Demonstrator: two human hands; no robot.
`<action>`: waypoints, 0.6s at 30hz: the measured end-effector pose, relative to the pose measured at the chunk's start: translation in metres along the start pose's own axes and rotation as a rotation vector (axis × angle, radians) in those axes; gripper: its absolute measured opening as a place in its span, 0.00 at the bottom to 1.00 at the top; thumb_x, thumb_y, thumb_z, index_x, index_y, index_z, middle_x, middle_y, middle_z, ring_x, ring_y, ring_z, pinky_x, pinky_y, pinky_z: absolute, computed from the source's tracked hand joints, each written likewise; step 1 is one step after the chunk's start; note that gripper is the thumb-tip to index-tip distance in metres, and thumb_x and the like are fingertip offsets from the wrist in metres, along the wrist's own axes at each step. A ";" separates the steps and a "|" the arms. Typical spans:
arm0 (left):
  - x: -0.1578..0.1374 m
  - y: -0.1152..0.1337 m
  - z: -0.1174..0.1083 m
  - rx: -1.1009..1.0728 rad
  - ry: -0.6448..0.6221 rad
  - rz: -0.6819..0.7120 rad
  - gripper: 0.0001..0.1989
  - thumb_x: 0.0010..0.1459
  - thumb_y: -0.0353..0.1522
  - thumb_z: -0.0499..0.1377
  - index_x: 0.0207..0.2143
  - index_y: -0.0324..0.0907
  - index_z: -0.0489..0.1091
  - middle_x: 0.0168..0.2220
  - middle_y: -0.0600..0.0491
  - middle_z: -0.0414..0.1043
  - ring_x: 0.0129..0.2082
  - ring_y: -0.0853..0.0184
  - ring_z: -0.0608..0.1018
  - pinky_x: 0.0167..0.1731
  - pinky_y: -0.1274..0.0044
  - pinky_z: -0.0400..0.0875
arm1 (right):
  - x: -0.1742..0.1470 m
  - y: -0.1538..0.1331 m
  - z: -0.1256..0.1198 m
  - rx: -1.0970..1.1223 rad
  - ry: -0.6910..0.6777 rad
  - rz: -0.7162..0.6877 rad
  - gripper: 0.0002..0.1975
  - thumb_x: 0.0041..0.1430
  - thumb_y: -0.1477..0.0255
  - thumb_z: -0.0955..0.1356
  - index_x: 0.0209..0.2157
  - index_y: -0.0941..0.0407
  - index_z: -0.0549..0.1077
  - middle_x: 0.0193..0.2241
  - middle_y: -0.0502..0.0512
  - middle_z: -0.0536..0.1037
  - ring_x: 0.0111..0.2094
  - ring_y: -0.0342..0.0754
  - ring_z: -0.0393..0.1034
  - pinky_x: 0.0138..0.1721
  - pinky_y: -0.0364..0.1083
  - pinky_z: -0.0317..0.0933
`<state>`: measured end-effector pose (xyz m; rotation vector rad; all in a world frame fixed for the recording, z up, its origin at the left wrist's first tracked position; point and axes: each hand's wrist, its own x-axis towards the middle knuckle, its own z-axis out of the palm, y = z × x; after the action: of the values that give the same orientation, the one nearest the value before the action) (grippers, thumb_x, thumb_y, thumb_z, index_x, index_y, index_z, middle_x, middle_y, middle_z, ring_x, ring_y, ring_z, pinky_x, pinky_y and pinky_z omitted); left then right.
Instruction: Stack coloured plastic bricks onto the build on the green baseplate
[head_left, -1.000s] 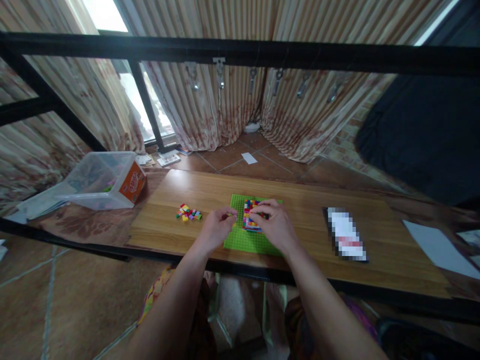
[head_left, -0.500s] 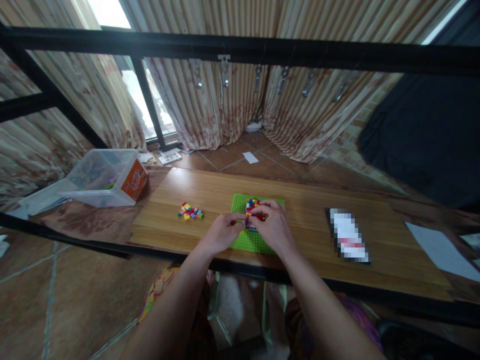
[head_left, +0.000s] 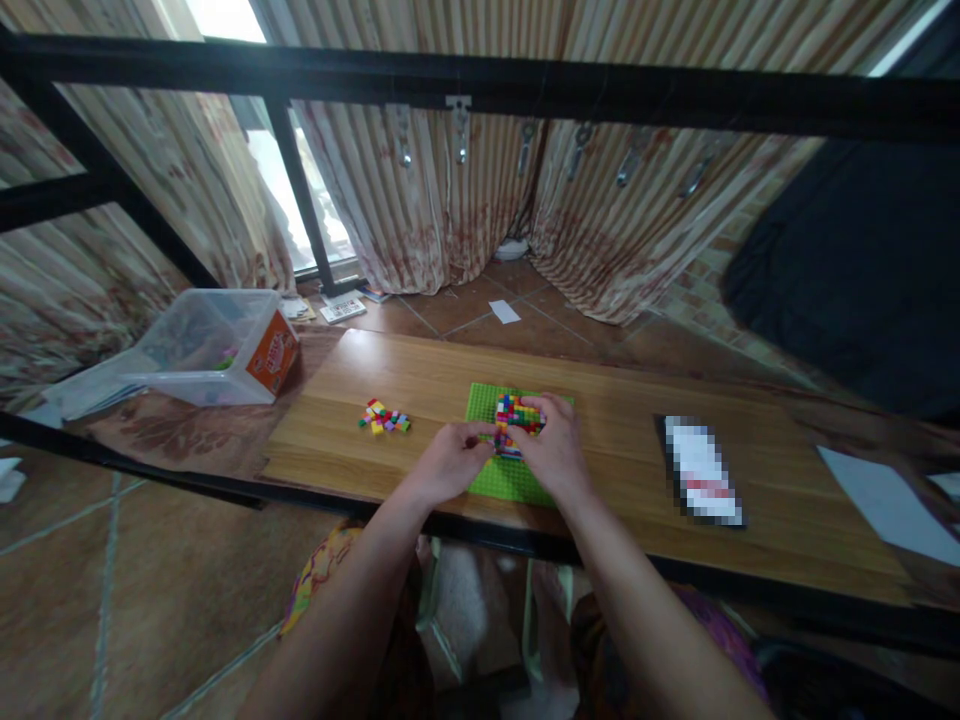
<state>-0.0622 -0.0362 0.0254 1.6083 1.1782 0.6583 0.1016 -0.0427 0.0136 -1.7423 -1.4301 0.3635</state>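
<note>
A green studded baseplate (head_left: 484, 400) lies on the wooden tabletop in front of me. On it stands a compact build of small multicoloured toy bricks (head_left: 517, 412), partly covered by my fingers. My right hand (head_left: 556, 445) reaches over its right side, thumb at the near face and fingers curled round the far edge. At the left side of the build, my left hand (head_left: 456, 462) has its thumb and index finger together; whatever lies between those fingertips is too small to make out. A loose pile of coloured bricks (head_left: 384, 418) lies to the left of the baseplate.
A clear plastic box (head_left: 202, 385) with an orange label stands at the far left, some pieces inside. To the right lies a blurred-out flat object (head_left: 703, 470), with white paper (head_left: 885, 500) beyond it. A black metal bar (head_left: 495, 90) crosses above the table.
The whole view has shifted slightly. My right hand's fingers have opened a little and moved rightward on the brick build, showing more of its top. My left hand stays at the build's left side.
</note>
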 end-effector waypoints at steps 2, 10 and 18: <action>0.000 0.000 0.000 -0.007 -0.001 0.015 0.20 0.55 0.34 0.55 0.47 0.36 0.78 0.19 0.60 0.60 0.19 0.74 0.61 0.20 0.81 0.53 | 0.000 0.001 0.002 0.008 0.000 0.003 0.20 0.46 0.71 0.72 0.44 0.58 0.76 0.52 0.66 0.69 0.57 0.62 0.62 0.60 0.61 0.55; 0.000 0.000 0.002 -0.006 0.016 0.042 0.19 0.55 0.34 0.55 0.45 0.37 0.79 0.18 0.61 0.58 0.18 0.74 0.58 0.20 0.80 0.50 | 0.001 0.005 0.004 0.052 0.020 -0.009 0.18 0.47 0.71 0.72 0.43 0.56 0.76 0.51 0.64 0.70 0.57 0.61 0.62 0.60 0.63 0.55; -0.004 0.004 0.002 -0.014 0.005 0.041 0.18 0.55 0.33 0.55 0.44 0.37 0.79 0.18 0.61 0.57 0.18 0.74 0.56 0.19 0.80 0.49 | 0.002 0.006 0.008 0.061 0.042 -0.019 0.18 0.45 0.72 0.71 0.42 0.55 0.76 0.49 0.63 0.70 0.56 0.61 0.63 0.59 0.63 0.56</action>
<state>-0.0600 -0.0406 0.0292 1.6229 1.1447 0.6958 0.1008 -0.0376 0.0044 -1.6771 -1.3908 0.3547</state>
